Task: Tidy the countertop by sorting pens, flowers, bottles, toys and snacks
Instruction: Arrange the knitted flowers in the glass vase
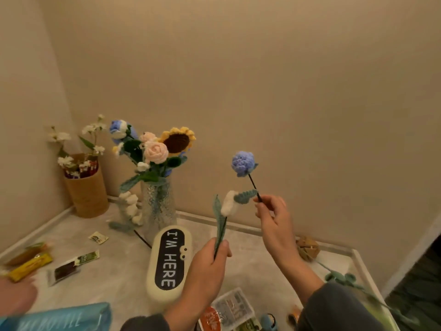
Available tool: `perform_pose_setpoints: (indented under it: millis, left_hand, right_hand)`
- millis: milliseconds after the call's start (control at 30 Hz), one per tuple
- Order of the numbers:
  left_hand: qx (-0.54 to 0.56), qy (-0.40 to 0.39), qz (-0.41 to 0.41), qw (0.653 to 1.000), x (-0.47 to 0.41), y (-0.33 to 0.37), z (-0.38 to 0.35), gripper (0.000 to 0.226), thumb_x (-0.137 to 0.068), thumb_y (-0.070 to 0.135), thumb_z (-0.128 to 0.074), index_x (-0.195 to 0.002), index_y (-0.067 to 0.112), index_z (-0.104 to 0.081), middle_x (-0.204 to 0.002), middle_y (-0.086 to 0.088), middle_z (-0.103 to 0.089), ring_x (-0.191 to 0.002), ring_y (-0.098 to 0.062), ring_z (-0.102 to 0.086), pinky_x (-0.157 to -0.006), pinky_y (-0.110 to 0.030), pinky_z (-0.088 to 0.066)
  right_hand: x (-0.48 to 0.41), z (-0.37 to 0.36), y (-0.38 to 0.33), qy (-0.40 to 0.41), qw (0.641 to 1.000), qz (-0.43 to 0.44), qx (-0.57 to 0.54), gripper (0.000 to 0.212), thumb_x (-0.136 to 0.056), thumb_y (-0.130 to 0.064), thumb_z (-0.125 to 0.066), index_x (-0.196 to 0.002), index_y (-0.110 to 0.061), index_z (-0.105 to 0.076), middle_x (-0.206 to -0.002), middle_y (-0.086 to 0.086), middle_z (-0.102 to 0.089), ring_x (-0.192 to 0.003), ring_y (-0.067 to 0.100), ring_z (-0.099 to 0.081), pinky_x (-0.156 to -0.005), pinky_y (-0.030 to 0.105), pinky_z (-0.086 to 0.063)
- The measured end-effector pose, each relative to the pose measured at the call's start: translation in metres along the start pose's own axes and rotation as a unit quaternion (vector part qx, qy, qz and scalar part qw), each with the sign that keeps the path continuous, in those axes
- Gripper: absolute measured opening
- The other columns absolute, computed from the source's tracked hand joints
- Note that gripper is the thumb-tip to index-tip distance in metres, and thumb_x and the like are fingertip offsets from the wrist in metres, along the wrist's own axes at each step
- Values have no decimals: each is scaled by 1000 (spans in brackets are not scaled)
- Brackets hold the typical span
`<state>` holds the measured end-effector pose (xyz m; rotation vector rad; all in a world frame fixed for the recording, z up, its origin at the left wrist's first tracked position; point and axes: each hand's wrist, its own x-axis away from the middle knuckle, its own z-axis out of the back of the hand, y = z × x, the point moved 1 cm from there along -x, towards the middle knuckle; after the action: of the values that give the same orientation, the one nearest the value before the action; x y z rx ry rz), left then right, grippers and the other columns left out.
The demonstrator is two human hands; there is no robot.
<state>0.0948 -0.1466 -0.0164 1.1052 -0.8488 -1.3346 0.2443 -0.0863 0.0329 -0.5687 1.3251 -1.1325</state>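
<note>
My right hand (274, 223) pinches the dark stem of a blue crochet flower (243, 163), held upright above the counter. My left hand (210, 261) grips the stem of a white crochet flower (229, 204) with a long green leaf. Both flowers hover right of a clear glass vase (158, 206) that holds a crochet bouquet with a sunflower (177, 139) and pink roses. A white crochet stem (130, 209) leans against the vase. A cream pencil case (170, 261) reading "I'M HERE" lies below the vase.
A brown cylinder (87, 189) with daisies and pens stands in the back-left corner. Snack packets (31, 263) lie at the left; a blue bag (64, 318) sits at the bottom left. More packets (232, 311) lie near my arms. A green stem (343, 278) and brown object (307, 248) lie right.
</note>
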Motion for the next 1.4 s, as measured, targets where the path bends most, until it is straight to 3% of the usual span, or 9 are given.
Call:
perform_pose_setpoints:
  millis: [167, 267, 367, 467, 733, 833, 967, 1267, 1400]
  left_hand:
    - [148, 61, 9, 987, 14, 6, 35, 30, -98, 35, -43, -81, 13, -54, -52, 3, -39, -46, -14, -34, -50, -36, -28]
    - [206, 148, -42, 966, 22, 14, 53, 31, -90, 36, -42, -88, 9, -56, -63, -5, -51, -50, -15, -45, -49, -28, -40]
    - [235, 214, -43, 947, 21, 10, 71, 23, -94, 28, -40, -100, 20, -61, -87, 1, -68, -73, -4, -64, -67, -15, -50]
    - [284, 240, -17, 928, 13, 9, 92, 25, -90, 33, -44, -108, 25, -60, -105, 2, -71, -97, -10, -67, -87, -27, -51]
    - [283, 223, 39, 932, -17, 1, 151, 28, -101, 24, -40, -93, 13, -65, -89, -5, -74, -85, -13, -71, -72, -24, -54]
    - [244, 199, 65, 947, -37, -9, 167, 31, -102, 24, -40, -92, 10, -65, -95, -12, -72, -91, -21, -69, -84, -37, -54]
    - [241, 187, 88, 948, -59, -16, 173, 33, -102, 23, -38, -96, 2, -62, -94, -12, -72, -86, -21, -71, -76, -33, -55]
    - [213, 195, 58, 956, -90, -15, 169, 18, -102, 25, -38, -100, 25, -56, -108, 6, -67, -92, -11, -70, -86, -34, -54]
    - [166, 219, 36, 961, -101, -17, 170, 21, -101, 28, -39, -107, 18, -56, -99, 6, -66, -92, -3, -62, -79, -14, -48]
  right_hand:
    - [16, -39, -25, -83, 996, 7, -38, 22, -96, -9, -55, -91, -27, -67, -93, -8, -58, -89, 14, -63, -84, 42, -55]
    - [28, -64, -43, -139, 988, -1, -74, 22, -95, -7, -56, -89, -24, -68, -94, 0, -59, -84, 16, -65, -76, 33, -58]
    - [40, -94, -61, -216, 972, -5, -88, 21, -93, -6, -59, -90, -23, -70, -93, -1, -65, -84, 18, -67, -74, 32, -58]
    - [45, -122, -80, -269, 958, -16, -96, 21, -90, -2, -60, -102, -15, -71, -92, 0, -73, -82, 8, -70, -71, 20, -54]
    - [32, -172, -103, -344, 938, 37, -25, 19, -84, -13, -65, -92, -27, -76, -85, -9, -76, -81, 8, -71, -82, 32, -58]
    - [19, -180, -98, -315, 947, -11, -55, 15, -86, -10, -65, -85, -20, -76, -81, -2, -76, -79, 11, -72, -77, 30, -58]
    - [-12, -196, -75, -240, 969, -54, -1, 4, -81, -12, -66, -81, -16, -66, -75, -2, -68, -70, 13, -64, -66, 30, -49]
    - [-66, -222, -37, -247, 953, -177, -12, 57, -78, 3, -67, -128, -7, -41, -120, 9, -51, -105, 21, -53, -82, 30, -46]
    - [-84, -227, -20, -321, 929, -181, -18, 78, -71, 5, -71, -139, -16, -41, -131, 2, -52, -116, 19, -53, -97, 38, -48]
